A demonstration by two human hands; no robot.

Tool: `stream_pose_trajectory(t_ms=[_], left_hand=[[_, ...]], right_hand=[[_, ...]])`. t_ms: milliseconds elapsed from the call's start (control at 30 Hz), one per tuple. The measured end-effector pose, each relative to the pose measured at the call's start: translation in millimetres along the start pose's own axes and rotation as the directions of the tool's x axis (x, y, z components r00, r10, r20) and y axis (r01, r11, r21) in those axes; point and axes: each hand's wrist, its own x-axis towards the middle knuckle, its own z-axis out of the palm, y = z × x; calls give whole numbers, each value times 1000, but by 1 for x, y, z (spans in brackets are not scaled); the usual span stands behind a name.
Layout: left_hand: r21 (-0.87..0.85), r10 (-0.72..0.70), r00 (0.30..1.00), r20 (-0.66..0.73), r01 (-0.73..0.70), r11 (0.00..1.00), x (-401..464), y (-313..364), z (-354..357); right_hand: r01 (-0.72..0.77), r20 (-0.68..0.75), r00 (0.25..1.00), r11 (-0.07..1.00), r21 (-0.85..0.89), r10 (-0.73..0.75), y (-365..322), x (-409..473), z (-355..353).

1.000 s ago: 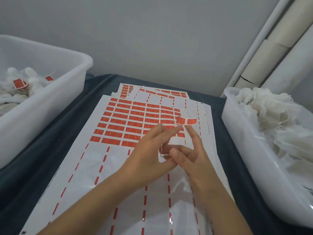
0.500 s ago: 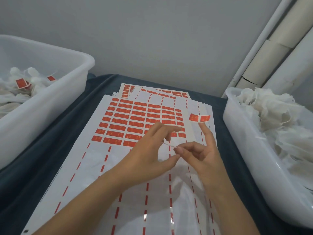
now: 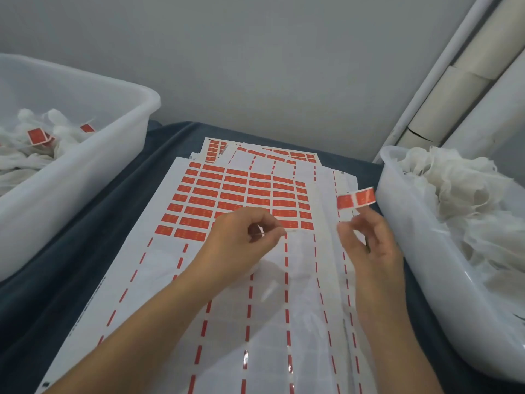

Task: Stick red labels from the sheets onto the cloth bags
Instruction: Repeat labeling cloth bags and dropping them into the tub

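- Now we've got the red label (image 3: pixel 356 198) clear of the sheet (image 3: pixel 233 194): a moment ago it sat over the printed rows between both hands, and it has swung out towards the right edge of the table (image 3: pixel 71 265), close to the right bin (image 3: pixel 403 223).
- Our right hand (image 3: pixel 372 245) carries it stuck on an upraised fingertip, label standing just above the hand; the remaining fingers curl loosely, thumb and a finger close together, though we can't tell whether they pinch anything.
- Our left hand (image 3: pixel 241 240) has stayed over the sheet's middle, fingers curled in, thumb and forefinger nipped together near the lowest red row. A thin pale sliver seems to show at the tips, but it's too small to be sure.
- That puts us, we reckon, between peeling and sticking: label free, no bag in hand yet.
- Cloth bags (image 3: pixel 454 200) lie heaped unlabelled in the right bin; the left bin (image 3: pixel 85 172) holds bags already showing red tags (image 3: pixel 37 136).
- Next we'd need a bag from the right heap, without the label folding on itself.
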Motion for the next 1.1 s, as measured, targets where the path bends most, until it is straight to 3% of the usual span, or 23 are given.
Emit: stream_pose_trajectory(t_ms=[67, 167, 233, 500, 733, 1100], left_hand=[[-4, 4, 1000, 23, -4, 1000, -1, 1, 1], [0, 31, 997, 73, -31, 1000, -3, 3, 2], [6, 47, 995, 93, -48, 999, -3, 3, 2], [-19, 22, 991, 129, -19, 1000, -3, 6, 0], [-62, -103, 980, 173, 115, 991, 0, 9, -3], [7, -34, 983, 178, 33, 999, -1, 6, 0]], right_hand=[[-15, 91, 996, 1000, 24, 13, -4, -2, 0], [25, 337, 941, 999, 38, -37, -5, -7, 8], [27, 407, 913, 999, 22, -34, 0, -8, 11], [36, 364, 929, 997, 67, -58, 5, -8, 9], [110, 336, 937, 994, -19, -97, 6, -8, 10], [276, 316, 925, 946, -172, -212, 9, -8, 11]])
